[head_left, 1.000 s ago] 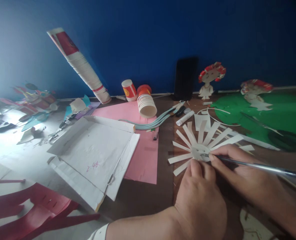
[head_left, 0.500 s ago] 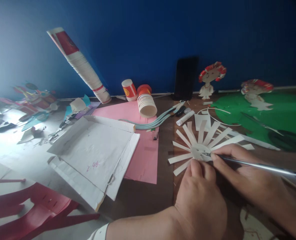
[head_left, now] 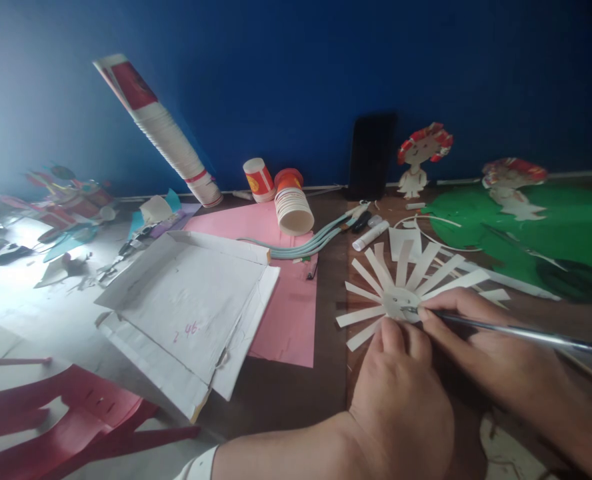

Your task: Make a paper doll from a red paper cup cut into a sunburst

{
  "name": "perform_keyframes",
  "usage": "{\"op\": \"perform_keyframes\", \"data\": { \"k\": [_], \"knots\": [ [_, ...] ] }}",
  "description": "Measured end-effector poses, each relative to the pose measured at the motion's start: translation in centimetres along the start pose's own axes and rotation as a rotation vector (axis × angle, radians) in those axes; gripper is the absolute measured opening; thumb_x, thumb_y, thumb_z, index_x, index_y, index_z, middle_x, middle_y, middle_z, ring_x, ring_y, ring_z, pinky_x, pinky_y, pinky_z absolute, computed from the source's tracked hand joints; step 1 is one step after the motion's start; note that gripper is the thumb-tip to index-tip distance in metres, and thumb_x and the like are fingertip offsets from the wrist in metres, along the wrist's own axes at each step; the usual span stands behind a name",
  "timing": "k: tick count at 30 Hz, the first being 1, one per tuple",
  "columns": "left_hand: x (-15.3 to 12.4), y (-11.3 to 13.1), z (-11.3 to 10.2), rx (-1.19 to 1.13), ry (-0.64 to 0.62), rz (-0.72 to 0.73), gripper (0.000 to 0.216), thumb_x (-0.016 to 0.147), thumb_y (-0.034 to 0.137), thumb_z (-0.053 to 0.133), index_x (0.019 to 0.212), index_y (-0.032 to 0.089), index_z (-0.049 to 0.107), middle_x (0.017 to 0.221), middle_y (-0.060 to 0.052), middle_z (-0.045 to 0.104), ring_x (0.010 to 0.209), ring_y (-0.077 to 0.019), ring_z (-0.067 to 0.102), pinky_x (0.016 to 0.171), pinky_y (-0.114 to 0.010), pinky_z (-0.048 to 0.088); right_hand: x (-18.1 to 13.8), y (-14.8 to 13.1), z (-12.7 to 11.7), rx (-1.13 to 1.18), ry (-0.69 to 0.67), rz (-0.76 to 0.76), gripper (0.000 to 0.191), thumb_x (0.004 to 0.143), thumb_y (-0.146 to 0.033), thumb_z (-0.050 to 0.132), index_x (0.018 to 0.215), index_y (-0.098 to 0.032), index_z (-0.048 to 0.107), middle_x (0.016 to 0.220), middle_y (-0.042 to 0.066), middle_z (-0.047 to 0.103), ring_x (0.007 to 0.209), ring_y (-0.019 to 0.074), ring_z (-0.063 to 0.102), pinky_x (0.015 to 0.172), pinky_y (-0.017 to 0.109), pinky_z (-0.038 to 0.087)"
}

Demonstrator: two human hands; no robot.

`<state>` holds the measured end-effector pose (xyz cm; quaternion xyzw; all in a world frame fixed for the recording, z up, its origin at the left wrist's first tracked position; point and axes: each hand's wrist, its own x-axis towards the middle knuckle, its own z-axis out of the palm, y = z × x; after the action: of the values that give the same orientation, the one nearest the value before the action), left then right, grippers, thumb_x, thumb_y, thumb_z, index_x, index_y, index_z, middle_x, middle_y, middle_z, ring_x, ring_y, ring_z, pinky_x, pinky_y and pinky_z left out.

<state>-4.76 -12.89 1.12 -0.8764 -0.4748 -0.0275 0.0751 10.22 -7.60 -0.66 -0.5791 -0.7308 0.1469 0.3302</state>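
A white paper cutout [head_left: 394,293] lies on the dark tabletop, its round middle ringed by several narrow strips, with small dark marks on the middle like eyes. My left hand [head_left: 401,380] has its fingers bent onto the near edge of the cutout, holding it against the table. Pinched in my right hand [head_left: 491,347] is a pen [head_left: 516,329], its tip touching the round middle. Part of the cutout's lower side is hidden by my fingers.
Left lies an opened white box [head_left: 176,287] on pink paper [head_left: 296,333]. Behind are paper cups [head_left: 295,212], a tall cup stack [head_left: 171,143], a phone [head_left: 373,157], a glue stick [head_left: 371,236] and a paper doll [head_left: 419,167]. Scissors [head_left: 531,251] rest on green paper [head_left: 586,220].
The pen tip has shifted slightly left and down on the cutout's middle, and my right hand moved with it. My left hand stays in place.
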Motion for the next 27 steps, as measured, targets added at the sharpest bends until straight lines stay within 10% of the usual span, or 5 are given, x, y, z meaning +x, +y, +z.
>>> {"op": "perform_keyframes", "data": {
  "k": [27],
  "knots": [
    [-0.03,-0.2,-0.16,-0.018,0.006,0.008,0.043,0.088,0.031,0.06,0.125,0.011,0.068,0.13,-0.014,0.063,0.116,-0.0293,0.054,0.08,-0.031,0.055,0.14,-0.13,-0.08,-0.003,0.009,-0.01,0.027,0.086,-0.053,0.055,0.081,-0.029,0.066,0.072,-0.004,0.073,0.063,0.0184,0.069,0.059,0.03,0.052]
  ]
}}
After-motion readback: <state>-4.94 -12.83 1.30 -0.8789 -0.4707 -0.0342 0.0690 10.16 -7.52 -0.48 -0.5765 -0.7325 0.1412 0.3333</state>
